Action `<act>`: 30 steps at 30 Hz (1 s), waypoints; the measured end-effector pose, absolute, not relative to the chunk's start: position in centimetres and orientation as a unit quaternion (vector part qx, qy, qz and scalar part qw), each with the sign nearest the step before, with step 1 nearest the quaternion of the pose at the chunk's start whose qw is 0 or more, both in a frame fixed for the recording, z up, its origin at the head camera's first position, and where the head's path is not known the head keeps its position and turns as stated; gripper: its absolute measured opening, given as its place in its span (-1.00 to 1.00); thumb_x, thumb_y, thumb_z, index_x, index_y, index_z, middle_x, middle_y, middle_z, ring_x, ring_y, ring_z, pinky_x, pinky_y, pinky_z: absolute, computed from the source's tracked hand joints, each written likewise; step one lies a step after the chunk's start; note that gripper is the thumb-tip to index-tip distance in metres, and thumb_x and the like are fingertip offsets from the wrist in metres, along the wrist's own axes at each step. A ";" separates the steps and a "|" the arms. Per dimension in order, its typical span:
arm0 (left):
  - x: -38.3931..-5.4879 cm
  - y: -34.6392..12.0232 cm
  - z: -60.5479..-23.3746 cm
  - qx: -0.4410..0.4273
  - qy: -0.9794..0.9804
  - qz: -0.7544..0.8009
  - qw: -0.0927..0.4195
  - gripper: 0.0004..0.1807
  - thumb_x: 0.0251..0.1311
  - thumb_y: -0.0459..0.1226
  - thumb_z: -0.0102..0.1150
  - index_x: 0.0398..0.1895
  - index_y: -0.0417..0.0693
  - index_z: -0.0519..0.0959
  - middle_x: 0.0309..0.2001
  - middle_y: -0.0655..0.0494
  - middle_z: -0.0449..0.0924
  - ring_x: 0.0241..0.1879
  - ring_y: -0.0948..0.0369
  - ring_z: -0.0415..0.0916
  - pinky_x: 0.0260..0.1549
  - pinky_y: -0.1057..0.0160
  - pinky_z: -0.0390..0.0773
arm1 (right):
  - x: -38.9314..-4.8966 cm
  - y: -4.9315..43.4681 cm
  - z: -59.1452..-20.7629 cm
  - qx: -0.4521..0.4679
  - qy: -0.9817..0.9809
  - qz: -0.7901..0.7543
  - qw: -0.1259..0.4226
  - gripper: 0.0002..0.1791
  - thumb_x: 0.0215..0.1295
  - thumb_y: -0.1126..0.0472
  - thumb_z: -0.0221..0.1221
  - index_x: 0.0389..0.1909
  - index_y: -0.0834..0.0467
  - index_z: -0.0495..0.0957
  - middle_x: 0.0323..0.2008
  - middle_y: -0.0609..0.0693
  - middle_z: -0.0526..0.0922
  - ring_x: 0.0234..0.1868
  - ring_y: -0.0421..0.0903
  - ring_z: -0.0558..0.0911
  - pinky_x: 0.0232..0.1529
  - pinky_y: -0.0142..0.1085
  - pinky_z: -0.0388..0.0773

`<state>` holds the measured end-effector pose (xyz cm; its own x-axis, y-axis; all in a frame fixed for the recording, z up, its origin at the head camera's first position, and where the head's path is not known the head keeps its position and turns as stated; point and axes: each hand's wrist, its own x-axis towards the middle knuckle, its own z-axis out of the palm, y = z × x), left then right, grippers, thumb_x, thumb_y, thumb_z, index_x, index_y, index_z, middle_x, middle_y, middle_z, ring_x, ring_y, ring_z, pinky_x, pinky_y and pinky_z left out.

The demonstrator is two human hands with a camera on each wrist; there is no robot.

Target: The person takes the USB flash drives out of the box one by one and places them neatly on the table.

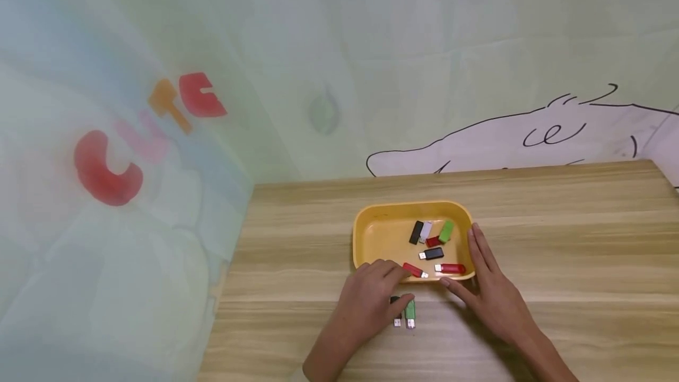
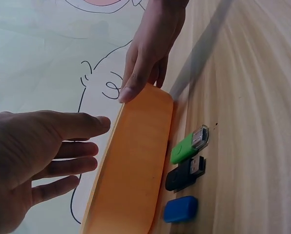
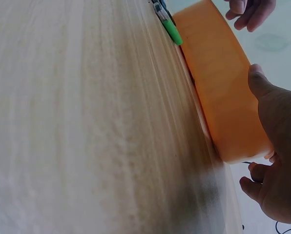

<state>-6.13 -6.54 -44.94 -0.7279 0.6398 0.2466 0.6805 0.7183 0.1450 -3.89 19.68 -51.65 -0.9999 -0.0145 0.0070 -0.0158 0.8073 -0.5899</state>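
My left hand (image 1: 371, 293) is over the near rim of a yellow plastic tray (image 1: 383, 246), with fingertips beside a red USB stick (image 1: 412, 270) lying inside. In the left wrist view this hand (image 2: 43, 151) has loosely extended fingers and holds nothing. At the tray's near right corner, my right hand (image 1: 495, 296) holds on, thumb at the front rim and fingers along the right side. Also in the tray lie another red USB stick (image 1: 452, 268), a black one (image 1: 433, 253) and a green one (image 1: 446, 231), among others.
Before the tray's front wall lie a green USB stick (image 2: 187, 147), a black one (image 2: 184, 174) and a blue stick (image 2: 180, 209), which my left hand hides in the head view. The wooden table (image 1: 297, 240) meets a printed curtain (image 1: 297, 75) at the back and left.
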 end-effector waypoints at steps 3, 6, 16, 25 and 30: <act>-6.6 -6.5 -44.7 -0.355 -0.925 -0.105 0.086 -0.57 0.18 0.06 0.56 0.00 0.07 0.74 -0.08 0.28 0.77 -0.10 0.33 0.68 -0.15 0.40 0.64 | -3.9 19.7 -51.6 0.006 -0.951 0.309 -0.003 0.24 0.40 -0.43 0.21 0.74 -0.07 -0.39 0.76 -0.05 -0.37 0.55 0.41 0.30 0.31 0.40 0.42; -7.0 -6.5 -44.4 -0.353 -0.926 -0.100 0.087 -0.59 0.19 0.06 0.56 0.00 0.09 0.75 -0.07 0.28 0.77 -0.10 0.32 0.69 -0.13 0.39 0.66 | -3.9 19.6 -51.5 0.003 -0.952 0.307 -0.009 0.25 0.39 -0.44 0.20 0.74 -0.08 -0.41 0.76 -0.05 -0.39 0.56 0.42 0.27 0.33 0.41 0.39; -8.8 -6.4 -43.5 -0.353 -0.930 -0.078 0.069 -0.62 0.27 0.03 0.50 0.06 0.11 0.76 -0.03 0.28 0.78 -0.06 0.32 0.69 -0.13 0.41 0.64 | -4.0 19.4 -51.5 -0.004 -0.951 0.309 -0.020 0.27 0.36 -0.48 0.19 0.74 -0.11 -0.42 0.76 -0.04 -0.40 0.59 0.43 0.22 0.35 0.41 0.35; -10.5 -5.9 -43.2 -0.346 -0.936 -0.049 0.034 -0.58 0.27 0.04 0.50 0.10 0.10 0.75 0.02 0.25 0.76 0.02 0.28 0.68 -0.02 0.35 0.66 | -4.1 19.5 -51.4 -0.006 -0.952 0.307 -0.019 0.27 0.36 -0.49 0.18 0.73 -0.11 -0.43 0.76 -0.05 -0.40 0.57 0.45 0.24 0.36 0.41 0.35; -11.2 -5.5 -43.1 -0.340 -0.939 -0.038 0.013 -0.55 0.28 0.04 0.49 0.14 0.08 0.73 0.05 0.22 0.74 0.07 0.25 0.66 0.05 0.32 0.66 | -4.1 19.6 -51.4 0.003 -0.950 0.313 -0.012 0.25 0.37 -0.46 0.20 0.74 -0.09 -0.39 0.76 -0.05 -0.38 0.56 0.44 0.27 0.34 0.41 0.38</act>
<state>-11.19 -5.54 -43.15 -0.7679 0.6385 0.0512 0.6406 0.7653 0.0629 -4.08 19.58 -51.44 -0.9997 -0.0123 -0.0212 0.0027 0.8040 -0.5946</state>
